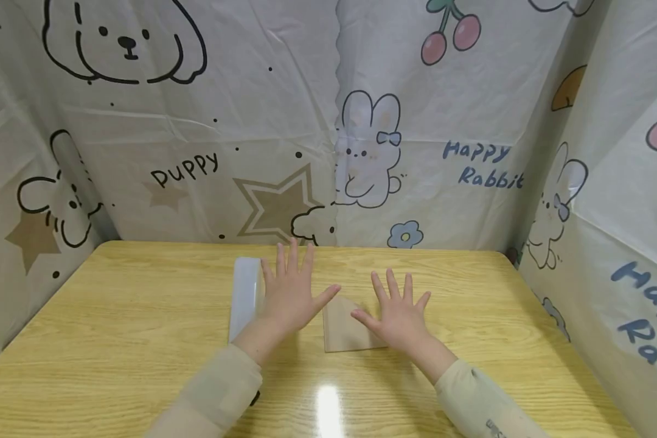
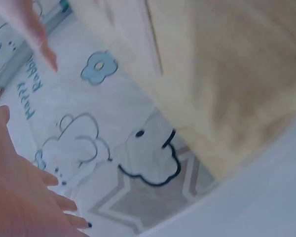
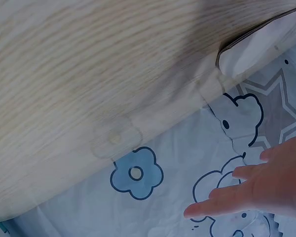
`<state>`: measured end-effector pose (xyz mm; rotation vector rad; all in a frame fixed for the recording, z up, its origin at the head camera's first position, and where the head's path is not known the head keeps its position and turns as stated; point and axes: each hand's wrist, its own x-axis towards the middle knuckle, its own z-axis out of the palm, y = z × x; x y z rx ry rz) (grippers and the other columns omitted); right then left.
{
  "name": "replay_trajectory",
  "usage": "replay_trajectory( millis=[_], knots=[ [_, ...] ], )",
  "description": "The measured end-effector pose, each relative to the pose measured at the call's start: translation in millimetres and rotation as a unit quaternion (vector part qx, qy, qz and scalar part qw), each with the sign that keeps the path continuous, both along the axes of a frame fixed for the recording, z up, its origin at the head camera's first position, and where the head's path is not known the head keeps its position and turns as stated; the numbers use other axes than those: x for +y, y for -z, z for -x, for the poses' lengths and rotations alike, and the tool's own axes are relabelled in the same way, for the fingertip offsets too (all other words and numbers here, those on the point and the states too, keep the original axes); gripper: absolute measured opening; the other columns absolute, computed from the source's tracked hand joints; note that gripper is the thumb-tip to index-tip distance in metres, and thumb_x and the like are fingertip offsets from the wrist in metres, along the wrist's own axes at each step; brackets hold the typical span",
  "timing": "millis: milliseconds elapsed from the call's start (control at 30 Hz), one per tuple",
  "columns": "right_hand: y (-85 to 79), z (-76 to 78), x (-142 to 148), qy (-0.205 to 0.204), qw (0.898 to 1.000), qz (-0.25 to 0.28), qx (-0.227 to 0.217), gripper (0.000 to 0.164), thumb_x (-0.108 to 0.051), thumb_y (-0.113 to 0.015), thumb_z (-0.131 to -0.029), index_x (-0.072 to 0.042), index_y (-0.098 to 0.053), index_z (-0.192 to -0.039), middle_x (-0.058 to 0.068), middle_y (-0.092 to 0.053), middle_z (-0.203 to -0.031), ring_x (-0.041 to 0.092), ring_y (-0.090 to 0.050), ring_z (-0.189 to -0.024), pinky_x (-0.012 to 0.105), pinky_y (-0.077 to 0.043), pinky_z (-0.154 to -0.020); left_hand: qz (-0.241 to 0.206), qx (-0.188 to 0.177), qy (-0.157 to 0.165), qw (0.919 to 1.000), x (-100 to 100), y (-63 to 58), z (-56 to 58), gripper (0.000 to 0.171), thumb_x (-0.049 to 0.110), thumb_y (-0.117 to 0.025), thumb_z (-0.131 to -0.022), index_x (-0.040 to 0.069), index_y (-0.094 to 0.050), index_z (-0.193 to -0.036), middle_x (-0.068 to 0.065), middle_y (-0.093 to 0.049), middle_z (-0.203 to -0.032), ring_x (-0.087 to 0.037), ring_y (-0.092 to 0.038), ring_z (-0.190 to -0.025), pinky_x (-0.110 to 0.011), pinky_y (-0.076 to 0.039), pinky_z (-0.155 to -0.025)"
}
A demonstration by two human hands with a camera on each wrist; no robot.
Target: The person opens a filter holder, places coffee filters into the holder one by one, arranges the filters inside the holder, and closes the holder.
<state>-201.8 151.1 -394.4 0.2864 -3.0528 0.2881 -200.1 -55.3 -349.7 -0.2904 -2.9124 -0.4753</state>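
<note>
My left hand (image 1: 290, 298) is held over the table with its fingers straight and spread, beside a long white box-like object (image 1: 243, 298) on its left. The left forearm hides the near end of that object. To the right, my right hand (image 1: 402, 319) is also spread, its thumb over a thin light-wood board (image 1: 342, 334). The right hand covers part of the board's right side. Neither hand holds anything. In the left wrist view the left hand (image 2: 27, 190) shows at the lower left; the right hand (image 3: 274, 182) appears in the right wrist view.
A yellow wood-grain table (image 1: 142, 322) spans the front, with a bright light reflection near its front middle. Printed cloth (image 1: 274, 121) hangs behind it and at both sides. A small dark thing (image 1: 255, 398) peeks out beside the left sleeve.
</note>
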Motion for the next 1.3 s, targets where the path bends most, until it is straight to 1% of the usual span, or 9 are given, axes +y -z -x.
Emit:
replay_trajectory(
  millis=[267, 467, 533, 733, 900, 1000, 1133, 1233, 1300],
  knots=[
    [-0.9, -0.9, 0.1, -0.008, 1.0, -0.014, 0.007, 0.088, -0.069, -0.045, -0.084, -0.017, -0.02, -0.15, 0.017, -0.015, -0.156, 0.05, -0.005, -0.14, 0.076, -0.005, -0.1, -0.006, -0.008, -0.049, 0.9988, -29.2, -19.9, 8.4, 0.085, 0.058, -0.048, -0.088, 0.002, -0.022, -0.147, -0.026, -0.009, -0.154, -0.048, -0.004, -0.14, -0.07, -0.004, -0.106],
    [-1.9, -3.2, -0.7, -0.024, 0.999, -0.014, 0.026, 0.084, -0.066, -0.047, -0.085, -0.015, -0.027, -0.148, 0.019, -0.022, -0.153, 0.048, -0.012, -0.14, 0.073, -0.008, -0.104, -0.021, -0.045, -0.073, 0.9961, -51.4, -19.5, 12.8, 0.078, 0.046, -0.051, -0.091, -0.006, -0.026, -0.143, -0.032, -0.009, -0.151, -0.054, -0.003, -0.137, -0.07, -0.006, -0.106],
    [-2.6, -4.1, -1.2, -0.029, 0.999, -0.013, 0.034, 0.08, -0.064, -0.048, -0.085, -0.012, -0.033, -0.145, 0.02, -0.027, -0.151, 0.047, -0.016, -0.139, 0.071, -0.01, -0.104, -0.03, -0.055, -0.076, 0.9951, -57.2, -17.5, 13.6, 0.073, 0.042, -0.051, -0.091, -0.007, -0.03, -0.141, -0.034, -0.012, -0.15, -0.054, -0.008, -0.136, -0.068, -0.012, -0.106],
    [-3.2, -4.6, -1.8, -0.033, 0.998, -0.015, 0.047, 0.072, -0.06, -0.048, -0.087, -0.008, -0.044, -0.138, 0.023, -0.036, -0.145, 0.045, -0.021, -0.138, 0.069, -0.014, -0.105, -0.041, -0.062, -0.077, 0.9943, -67.8, -11.4, 16.1, 0.056, 0.027, -0.045, -0.095, -0.009, -0.036, -0.136, -0.034, -0.027, -0.143, -0.051, -0.027, -0.13, -0.063, -0.032, -0.099],
    [-3.0, -4.6, -1.7, -0.029, 0.998, -0.017, 0.045, 0.072, -0.06, -0.048, -0.087, -0.008, -0.043, -0.138, 0.022, -0.037, -0.145, 0.046, -0.021, -0.138, 0.069, -0.012, -0.106, -0.036, -0.054, -0.066, 0.9957, -71.6, -7.9, 17.8, 0.043, 0.017, -0.039, -0.097, -0.01, -0.043, -0.13, -0.031, -0.044, -0.129, -0.045, -0.044, -0.116, -0.053, -0.049, -0.082],
    [-3.1, -5.3, -2.1, -0.029, 0.999, -0.019, 0.041, 0.073, -0.06, -0.048, -0.087, -0.009, -0.043, -0.139, 0.023, -0.036, -0.145, 0.046, -0.02, -0.138, 0.069, -0.012, -0.106, -0.034, -0.059, -0.063, 0.9957, -72.1, -9.8, 17.4, 0.04, 0.015, -0.038, -0.097, -0.009, -0.044, -0.128, -0.029, -0.048, -0.124, -0.043, -0.048, -0.111, -0.048, -0.052, -0.075],
    [-3.6, -5.6, -3.2, -0.035, 0.998, -0.02, 0.042, 0.073, -0.059, -0.049, -0.087, -0.008, -0.043, -0.139, 0.023, -0.036, -0.145, 0.046, -0.021, -0.138, 0.068, -0.014, -0.106, -0.027, -0.069, -0.06, 0.9954, -72.3, -15.0, 15.4, 0.039, 0.015, -0.04, -0.097, -0.009, -0.047, -0.127, -0.03, -0.05, -0.122, -0.044, -0.051, -0.108, -0.049, -0.052, -0.076],
    [-4.3, -5.9, -4.4, -0.039, 0.998, -0.015, 0.043, 0.073, -0.059, -0.048, -0.088, -0.007, -0.043, -0.138, 0.023, -0.037, -0.144, 0.046, -0.023, -0.137, 0.066, -0.015, -0.107, -0.02, -0.081, -0.057, 0.9949, -71.3, -18.9, 13.7, 0.04, 0.019, -0.044, -0.094, -0.007, -0.052, -0.124, -0.03, -0.055, -0.118, -0.044, -0.056, -0.101, -0.046, -0.053, -0.067],
    [-5.7, -6.4, -5.7, -0.04, 0.998, -0.01, 0.04, 0.073, -0.059, -0.048, -0.088, -0.006, -0.043, -0.138, 0.024, -0.036, -0.145, 0.045, -0.022, -0.138, 0.064, -0.014, -0.109, -0.009, -0.092, -0.058, 0.994, -69.2, -20.8, 12.8, 0.043, 0.025, -0.048, -0.092, -0.004, -0.055, -0.123, -0.027, -0.06, -0.112, -0.04, -0.06, -0.091, -0.042, -0.052, -0.059]
  ],
)
